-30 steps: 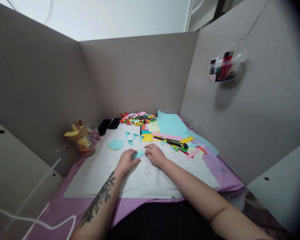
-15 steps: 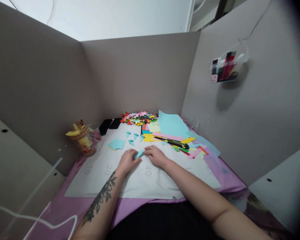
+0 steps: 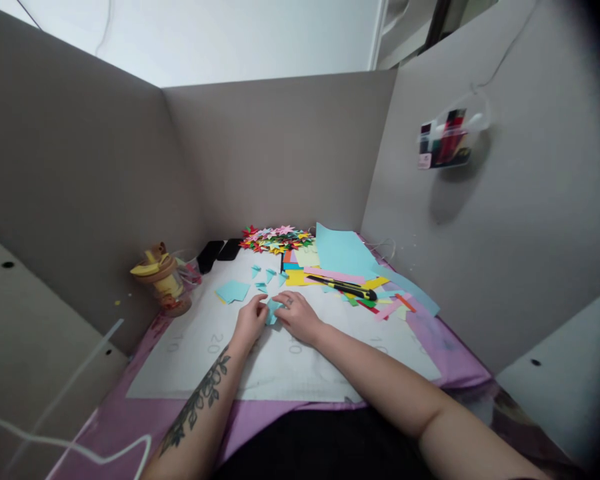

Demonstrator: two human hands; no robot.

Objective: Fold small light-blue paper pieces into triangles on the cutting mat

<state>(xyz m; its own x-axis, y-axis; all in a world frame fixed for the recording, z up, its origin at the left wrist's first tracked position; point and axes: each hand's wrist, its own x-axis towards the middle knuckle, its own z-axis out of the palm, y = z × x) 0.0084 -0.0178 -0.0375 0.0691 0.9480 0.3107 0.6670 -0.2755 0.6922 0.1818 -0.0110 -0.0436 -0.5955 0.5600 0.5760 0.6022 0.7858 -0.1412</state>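
Between my two hands is a small light-blue piece of paper [image 3: 273, 312], partly covered by fingers. My left hand [image 3: 251, 319] grips its left side, fingers bent together. From the right, my right hand [image 3: 298, 316] holds the same paper with its fingertips. Just beyond the hands lie several small folded light-blue paper pieces [image 3: 271, 275]. A stack of light-blue paper squares [image 3: 233, 291] rests to the left of them, with a bit of yellow showing underneath.
A black and yellow utility knife [image 3: 343, 287] lies among coloured paper scraps [image 3: 387, 308] on the right. Folded paper stars [image 3: 277, 238] are heaped at the back, beside a large light-blue sheet [image 3: 345, 250]. Two black phones [image 3: 211, 255] and a brown-and-yellow cup [image 3: 166, 280] stand left.
The paper has been turned and looks wider, more opened out than the narrow folded shape before. My right hand has shifted left, closer to my left hand.
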